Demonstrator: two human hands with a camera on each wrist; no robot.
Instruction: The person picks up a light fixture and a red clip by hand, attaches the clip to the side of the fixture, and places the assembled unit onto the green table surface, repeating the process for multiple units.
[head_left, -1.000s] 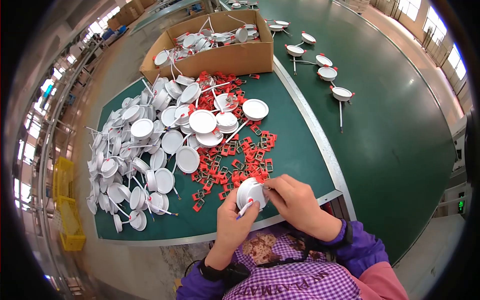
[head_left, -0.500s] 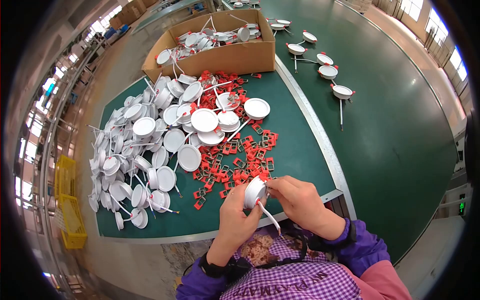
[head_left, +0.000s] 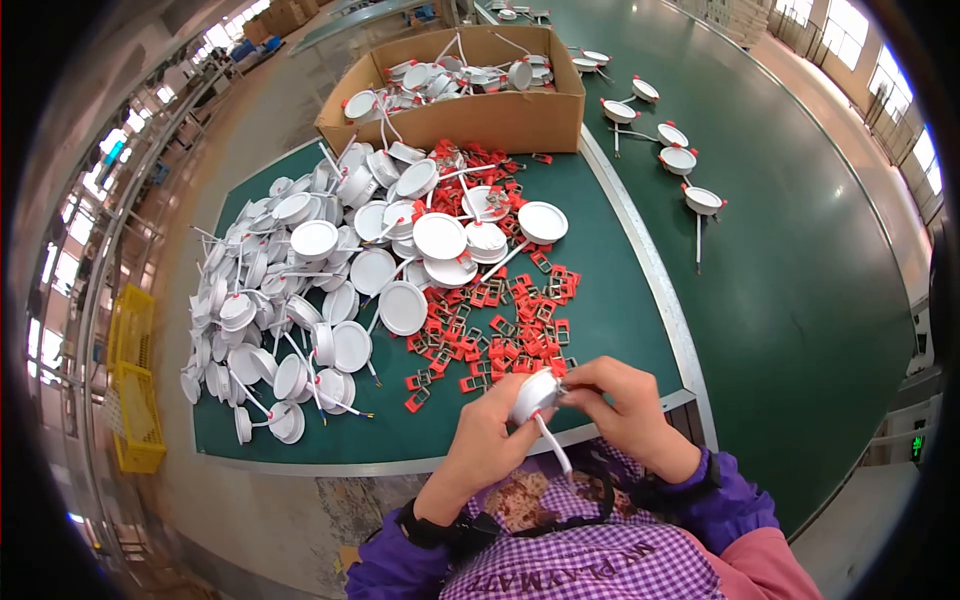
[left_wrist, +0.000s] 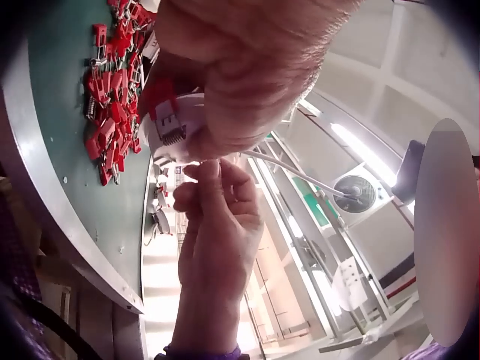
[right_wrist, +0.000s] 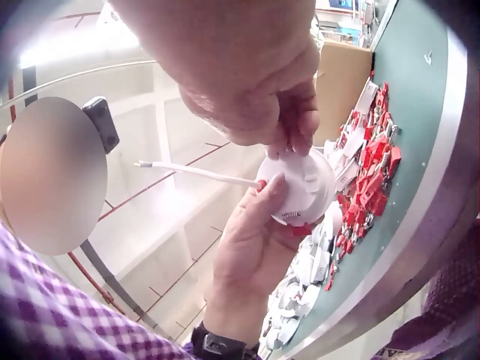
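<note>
Curled left hand point(head_left: 488, 432), pinching right hand point(head_left: 625, 402), fingertips meeting

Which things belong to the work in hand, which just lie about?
In hand: white lamp, held by left hand and pinched by right hand; its white wire; red clip on it.
Lying about: red clips heap; white lamps heap; cardboard box; lamps on conveyor.

Checked garment point(head_left: 600, 565): upside-down lettering, reads roughly "PLAYMAT".

Loose red clips point(head_left: 500, 325) heaped just beyond the right hand point(head_left: 625, 405). White lamp pile point(head_left: 300, 290) spreads beyond the left hand point(head_left: 480, 440). Cardboard box point(head_left: 500, 118) farther back; green conveyor point(head_left: 800, 300) right, carrying lamps point(head_left: 678, 158).
</note>
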